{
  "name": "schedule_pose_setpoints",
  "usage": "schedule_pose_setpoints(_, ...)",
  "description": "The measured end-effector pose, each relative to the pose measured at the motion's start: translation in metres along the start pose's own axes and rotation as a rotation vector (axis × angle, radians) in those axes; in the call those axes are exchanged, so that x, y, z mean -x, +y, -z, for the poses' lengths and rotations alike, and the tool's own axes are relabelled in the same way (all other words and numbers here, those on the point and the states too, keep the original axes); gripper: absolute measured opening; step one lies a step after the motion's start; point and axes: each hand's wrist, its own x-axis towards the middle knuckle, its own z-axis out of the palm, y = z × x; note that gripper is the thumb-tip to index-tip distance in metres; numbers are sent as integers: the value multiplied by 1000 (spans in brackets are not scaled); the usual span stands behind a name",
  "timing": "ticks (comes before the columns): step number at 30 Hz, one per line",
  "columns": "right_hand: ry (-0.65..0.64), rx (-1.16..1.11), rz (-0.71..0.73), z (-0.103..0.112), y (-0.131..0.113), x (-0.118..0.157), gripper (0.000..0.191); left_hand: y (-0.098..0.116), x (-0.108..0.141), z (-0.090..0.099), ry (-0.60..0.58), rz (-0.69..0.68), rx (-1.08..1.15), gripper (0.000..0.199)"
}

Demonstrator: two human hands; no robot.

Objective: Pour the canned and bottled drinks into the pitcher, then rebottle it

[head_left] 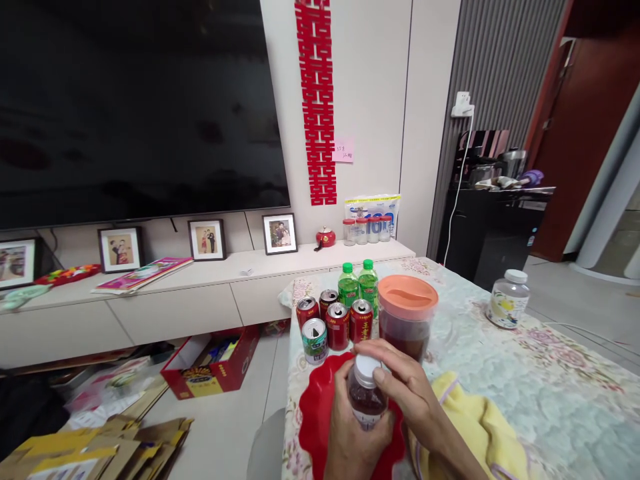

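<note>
My left hand (347,427) wraps round a small clear bottle (367,398) filled with something dark, a label low on its side. The fingers of my right hand (405,383) are closed on its white cap (367,365). The bottle is upright above a red scalloped tray (315,413). Just behind the hands stands a tub (405,327) of dark contents under an orange lid (409,293). Several red drink cans (338,327) and a green can (315,341) stand beyond the tray. A yellow cloth (470,427) lies by my right forearm.
Two green-capped bottles (349,283) stand behind the cans. A white-capped jar (509,300) is at the table's right on the floral tablecloth (525,373). Left of the table, a red carton (213,370) and flattened cardboard (100,447) lie on the floor. A long cabinet (175,307) lines the wall.
</note>
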Motion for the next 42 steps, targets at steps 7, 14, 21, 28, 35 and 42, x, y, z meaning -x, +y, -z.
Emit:
schedule_pose_setpoints(7, 62, 55, 27, -7, 1, -1, 34, 4, 5, -9, 117, 29, 12, 60)
schedule_pose_setpoints(14, -27, -37, 19, 1, 3, 3, 40, -1, -1, 7, -25, 19, -8, 62)
schedule_pose_setpoints(21, 70, -36, -43, -4, 6, 2, 44, -4, 4, -3, 96, 22, 25, 62)
schedule_pose_setpoints(28, 14, -121, -43, -3, 11, 6, 59, 2, 1, 4, 51, 14, -17, 58)
schedule_pose_setpoints(35, 81, -232, -123, -5, 13, 8, 45, 0, 0, 6, 20, 1, 5, 65)
schedule_pose_setpoints(42, 98, -97, -28, -6, 16, 6, 59, -1, 1, 7, -8, 33, 21, 65)
